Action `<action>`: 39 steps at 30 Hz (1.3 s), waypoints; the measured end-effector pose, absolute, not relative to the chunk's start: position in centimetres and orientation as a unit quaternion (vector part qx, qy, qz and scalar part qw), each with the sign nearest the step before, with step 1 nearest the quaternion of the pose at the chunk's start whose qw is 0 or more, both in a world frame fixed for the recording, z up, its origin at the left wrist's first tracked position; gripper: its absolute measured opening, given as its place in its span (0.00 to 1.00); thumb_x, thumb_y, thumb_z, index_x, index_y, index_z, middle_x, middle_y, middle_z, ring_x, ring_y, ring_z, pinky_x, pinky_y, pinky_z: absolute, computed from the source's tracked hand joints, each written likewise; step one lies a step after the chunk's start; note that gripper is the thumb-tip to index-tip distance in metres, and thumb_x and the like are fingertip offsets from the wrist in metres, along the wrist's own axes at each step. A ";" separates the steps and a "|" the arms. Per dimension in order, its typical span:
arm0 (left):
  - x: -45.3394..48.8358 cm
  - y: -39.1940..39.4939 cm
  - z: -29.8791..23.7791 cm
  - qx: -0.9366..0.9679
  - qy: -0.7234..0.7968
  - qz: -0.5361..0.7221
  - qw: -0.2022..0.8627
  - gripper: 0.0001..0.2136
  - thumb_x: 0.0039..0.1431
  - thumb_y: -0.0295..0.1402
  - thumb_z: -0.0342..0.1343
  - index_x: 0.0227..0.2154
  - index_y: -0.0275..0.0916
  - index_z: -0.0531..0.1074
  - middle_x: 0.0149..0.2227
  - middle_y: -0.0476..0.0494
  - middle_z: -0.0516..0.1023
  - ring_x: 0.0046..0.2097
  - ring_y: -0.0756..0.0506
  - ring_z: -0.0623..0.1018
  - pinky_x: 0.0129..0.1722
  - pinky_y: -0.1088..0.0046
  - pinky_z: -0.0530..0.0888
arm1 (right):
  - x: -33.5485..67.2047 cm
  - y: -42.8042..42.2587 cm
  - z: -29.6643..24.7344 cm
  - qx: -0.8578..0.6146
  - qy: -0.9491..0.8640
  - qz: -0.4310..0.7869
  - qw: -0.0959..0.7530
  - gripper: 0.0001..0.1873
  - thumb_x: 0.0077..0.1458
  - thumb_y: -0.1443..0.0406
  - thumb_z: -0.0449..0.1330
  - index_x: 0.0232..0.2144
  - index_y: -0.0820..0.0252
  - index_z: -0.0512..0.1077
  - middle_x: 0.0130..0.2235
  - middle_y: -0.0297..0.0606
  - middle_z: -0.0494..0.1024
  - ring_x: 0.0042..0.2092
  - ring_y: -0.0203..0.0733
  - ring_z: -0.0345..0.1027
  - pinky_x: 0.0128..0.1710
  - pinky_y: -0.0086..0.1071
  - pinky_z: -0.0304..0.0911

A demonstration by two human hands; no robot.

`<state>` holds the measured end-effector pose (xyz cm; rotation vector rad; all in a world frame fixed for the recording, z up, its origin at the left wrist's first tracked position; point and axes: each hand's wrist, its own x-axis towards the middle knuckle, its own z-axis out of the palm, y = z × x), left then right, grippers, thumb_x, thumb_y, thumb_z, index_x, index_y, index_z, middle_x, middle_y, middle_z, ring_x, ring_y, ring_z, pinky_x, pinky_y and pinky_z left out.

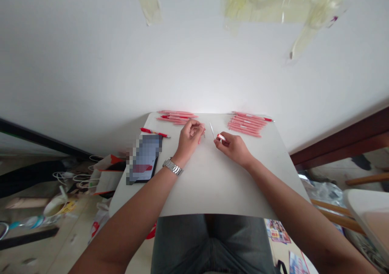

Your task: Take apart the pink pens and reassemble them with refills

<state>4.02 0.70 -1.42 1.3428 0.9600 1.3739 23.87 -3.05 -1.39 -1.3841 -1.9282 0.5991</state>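
My left hand [191,135] is over the middle of the white table with its fingers pinched. A small pinkish-red pen part [199,141] shows at its fingertips, mostly covered by them. To its right, my right hand [232,147] is closed on a short pen piece [221,137] in white and red. Just beyond its fingertips a thin, pale pen refill [212,130] slants up and away; whether the fingers touch it I cannot tell. Pink pens [176,116] lie in a loose pile behind my left hand. Another row of pink pens [246,125] lies behind my right hand.
Two red pens [154,133] lie end to end at the table's left, above a phone [144,160] whose screen is pixelated. The white table [206,185] meets a wall [194,63] with tape on it. Bags [106,174] stand on the floor at left.
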 end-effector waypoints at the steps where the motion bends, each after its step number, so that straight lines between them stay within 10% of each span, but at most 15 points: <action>1: 3.9 0.8 -1.4 0.546 0.393 0.569 0.473 0.16 0.62 0.47 0.65 0.39 0.40 0.71 0.41 0.40 0.81 0.36 0.47 0.79 0.23 0.76 0.70 | 23.8 -3.0 -1.4 -0.536 -0.739 0.229 0.338 0.15 0.62 0.54 0.58 0.28 0.56 0.67 0.22 0.27 0.62 0.25 0.34 0.50 0.27 0.30 0.48; 39: 3.4 1.9 -2.7 0.591 0.408 0.576 0.390 0.08 0.67 0.40 0.59 0.39 0.41 0.70 0.42 0.43 0.83 0.45 0.45 0.83 0.45 0.68 0.78 | 24.1 -2.8 -1.3 -0.656 -0.737 0.076 0.142 0.13 0.64 0.56 0.55 0.30 0.55 0.72 0.28 0.38 0.78 0.28 0.40 0.66 0.29 0.33 0.44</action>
